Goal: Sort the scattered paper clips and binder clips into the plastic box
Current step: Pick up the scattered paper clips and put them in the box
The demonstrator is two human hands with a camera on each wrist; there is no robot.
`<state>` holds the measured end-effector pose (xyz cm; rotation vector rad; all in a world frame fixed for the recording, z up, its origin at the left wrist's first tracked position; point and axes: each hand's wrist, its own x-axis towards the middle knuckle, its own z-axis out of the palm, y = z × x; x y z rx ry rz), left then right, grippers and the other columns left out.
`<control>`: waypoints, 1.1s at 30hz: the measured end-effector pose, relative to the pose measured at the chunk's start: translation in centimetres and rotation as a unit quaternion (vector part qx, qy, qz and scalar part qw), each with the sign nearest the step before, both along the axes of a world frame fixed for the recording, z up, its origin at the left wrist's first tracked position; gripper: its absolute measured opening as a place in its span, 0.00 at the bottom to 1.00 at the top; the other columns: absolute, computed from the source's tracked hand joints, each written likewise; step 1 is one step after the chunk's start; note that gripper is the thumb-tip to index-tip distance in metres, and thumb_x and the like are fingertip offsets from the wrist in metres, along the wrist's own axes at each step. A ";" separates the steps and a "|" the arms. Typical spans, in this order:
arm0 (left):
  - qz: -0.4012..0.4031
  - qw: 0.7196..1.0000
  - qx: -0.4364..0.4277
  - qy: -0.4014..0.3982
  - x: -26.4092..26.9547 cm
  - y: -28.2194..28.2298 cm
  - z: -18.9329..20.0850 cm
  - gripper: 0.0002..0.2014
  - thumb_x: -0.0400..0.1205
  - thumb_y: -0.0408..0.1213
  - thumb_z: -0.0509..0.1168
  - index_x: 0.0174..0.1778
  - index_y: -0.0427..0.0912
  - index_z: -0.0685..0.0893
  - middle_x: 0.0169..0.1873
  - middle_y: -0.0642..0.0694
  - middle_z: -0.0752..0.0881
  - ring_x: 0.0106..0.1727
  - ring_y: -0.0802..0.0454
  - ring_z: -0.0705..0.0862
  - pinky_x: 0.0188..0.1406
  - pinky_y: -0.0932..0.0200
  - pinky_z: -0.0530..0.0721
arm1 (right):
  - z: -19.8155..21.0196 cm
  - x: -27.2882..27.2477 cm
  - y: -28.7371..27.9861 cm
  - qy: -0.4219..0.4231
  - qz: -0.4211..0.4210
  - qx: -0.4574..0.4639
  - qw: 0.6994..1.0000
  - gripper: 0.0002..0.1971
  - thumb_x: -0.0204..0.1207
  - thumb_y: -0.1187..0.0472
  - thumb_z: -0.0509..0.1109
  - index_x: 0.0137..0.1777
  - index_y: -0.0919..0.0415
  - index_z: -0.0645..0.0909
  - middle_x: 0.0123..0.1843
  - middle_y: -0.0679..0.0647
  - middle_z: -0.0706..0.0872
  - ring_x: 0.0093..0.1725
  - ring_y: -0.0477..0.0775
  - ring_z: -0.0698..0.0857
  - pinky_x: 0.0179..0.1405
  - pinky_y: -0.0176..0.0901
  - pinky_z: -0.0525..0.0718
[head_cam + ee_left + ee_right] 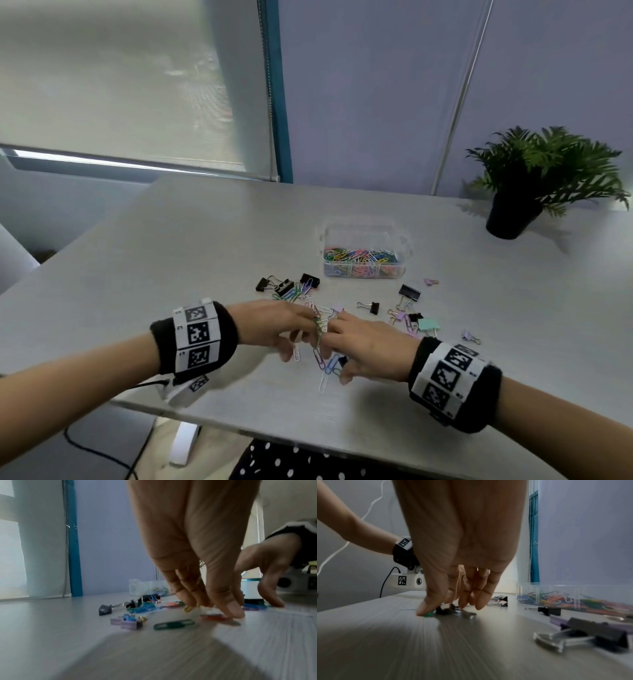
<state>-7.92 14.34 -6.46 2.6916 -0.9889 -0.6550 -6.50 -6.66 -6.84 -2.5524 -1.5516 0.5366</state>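
Note:
Both hands meet over the scattered clips near the table's front. My left hand (274, 325) (212, 605) points its straight fingers down at the table. Its thumb presses a red paper clip (214, 616), and a yellow clip (187, 607) lies at the fingertips. My right hand (359, 346) (447, 607) also reaches down. Its thumb presses a green paper clip (429, 614) beside a black binder clip (444, 610). The clear plastic box (363, 228) (573, 589) stands behind them, holding several coloured paper clips. A green clip (174, 624) lies loose.
Black binder clips (263, 284) (409, 293) and mint (428, 323) and purple ones (471, 337) lie scattered on the grey table (205, 240). A potted plant (513, 212) stands at the back right. The table's front edge runs just below my wrists.

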 end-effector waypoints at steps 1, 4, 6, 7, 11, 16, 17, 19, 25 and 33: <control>-0.007 1.000 -0.004 -0.008 -0.1 -0.1 -0.2 0.19 0.74 0.36 0.72 0.61 0.44 0.81 0.56 0.46 0.80 0.50 0.52 0.81 0.50 0.58 0.79 | 0.0 0.0 0.0 0.001 -0.003 0.008 1.000 0.17 0.71 0.58 0.72 0.59 0.58 0.75 0.60 0.51 0.74 0.60 0.49 0.66 0.41 0.43 0.66; -0.019 0.999 -0.033 -0.013 0.1 -0.6 -0.6 0.16 0.74 0.33 0.71 0.58 0.44 0.82 0.51 0.46 0.82 0.46 0.53 0.82 0.45 0.61 0.80 | -0.1 0.1 -0.2 0.010 -0.016 0.016 1.000 0.12 0.72 0.61 0.71 0.54 0.58 0.76 0.54 0.47 0.72 0.59 0.48 0.67 0.41 0.41 0.64; -0.021 0.999 -0.045 -0.009 0.4 -1.0 -0.6 0.15 0.73 0.30 0.71 0.56 0.42 0.83 0.48 0.45 0.83 0.44 0.55 0.81 0.42 0.72 0.75 | -0.2 0.2 -0.4 0.018 -0.027 0.007 0.999 0.11 0.72 0.61 0.71 0.53 0.59 0.76 0.50 0.43 0.67 0.58 0.47 0.66 0.41 0.41 0.64; -0.022 0.999 -0.049 -0.006 0.6 -1.2 -0.6 0.14 0.73 0.29 0.71 0.55 0.41 0.84 0.47 0.44 0.84 0.43 0.56 0.81 0.41 0.77 0.72 | -0.3 0.2 -0.5 0.023 -0.036 0.000 0.999 0.11 0.72 0.61 0.71 0.52 0.59 0.76 0.49 0.43 0.67 0.58 0.48 0.67 0.41 0.41 0.64; -0.033 0.998 -0.057 -0.001 1.0 -1.7 -0.5 0.06 0.74 0.27 0.70 0.46 0.36 0.86 0.44 0.40 0.84 0.39 0.60 0.77 0.37 0.86 0.67 | 0.0 0.2 -0.8 0.038 -0.053 -0.029 0.997 0.07 0.73 0.59 0.71 0.43 0.52 0.74 0.47 0.46 0.70 0.58 0.51 0.69 0.46 0.47 0.73; -0.031 0.999 -0.029 -0.015 0.6 -1.6 -0.3 0.04 0.77 0.26 0.66 0.45 0.36 0.85 0.46 0.42 0.83 0.39 0.58 0.80 0.35 0.79 0.70 | 0.2 0.1 -0.9 0.044 -0.053 -0.002 0.998 0.05 0.72 0.58 0.72 0.41 0.53 0.77 0.43 0.45 0.72 0.48 0.45 0.66 0.50 0.46 0.75; -0.031 0.999 -0.025 -0.019 0.4 -1.5 -0.4 0.06 0.77 0.25 0.64 0.45 0.37 0.85 0.47 0.43 0.82 0.37 0.59 0.81 0.34 0.76 0.72 | 0.4 0.0 -0.9 0.051 -0.054 0.018 0.997 0.07 0.72 0.59 0.71 0.40 0.52 0.75 0.42 0.45 0.73 0.47 0.44 0.67 0.49 0.43 0.74; -0.031 0.999 -0.023 -0.033 -0.1 -1.2 -0.6 0.09 0.77 0.23 0.61 0.45 0.39 0.83 0.47 0.46 0.81 0.33 0.63 0.79 0.33 0.72 0.76 | 0.8 -0.4 -0.8 0.076 -0.059 0.059 0.994 0.08 0.72 0.62 0.71 0.39 0.52 0.74 0.40 0.46 0.77 0.43 0.45 0.71 0.44 0.40 0.73; 0.042 0.992 -0.093 -0.069 -0.4 -0.1 0.0 0.02 0.80 0.32 0.64 0.45 0.38 0.81 0.42 0.45 0.83 0.41 0.59 0.74 0.43 0.71 0.71 | 1.3 -1.5 0.5 0.095 -0.025 0.064 0.993 0.08 0.72 0.69 0.68 0.48 0.58 0.78 0.34 0.39 0.72 0.36 0.39 0.73 0.42 0.39 0.76; 0.182 0.982 -0.048 -0.033 -2.0 -0.5 -0.2 0.09 0.77 0.29 0.66 0.52 0.38 0.81 0.42 0.44 0.89 0.45 0.52 0.84 0.40 0.70 0.73 | -0.2 -1.6 1.9 0.029 0.045 -0.005 0.999 0.06 0.73 0.70 0.66 0.48 0.64 0.79 0.49 0.59 0.84 0.46 0.50 0.66 0.45 0.58 0.77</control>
